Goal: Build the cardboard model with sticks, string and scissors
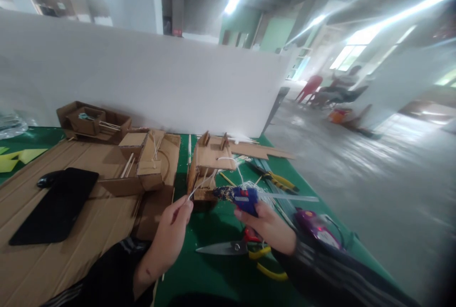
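My left hand (174,224) pinches a thin white string (200,184) between thumb and fingers. The string runs up to a small cardboard structure (215,153) that stands on the green table. In my right hand (269,226) is a blue glue gun (246,198), its dark, crusted nozzle pointing left at the front of the structure. A clear glue stick (290,197) juts from the gun's back end. Whether the nozzle touches the cardboard or the string, I cannot tell. Loose white string (251,186) lies bunched behind the gun.
Scissors (224,248) lie below the glue gun, pliers (280,180) behind it. A purple device (315,226) sits by the table's right edge. To the left are cardboard boxes (142,174), a black tablet-like slab (55,207) and a mouse (48,180). A white partition (142,69) stands behind.
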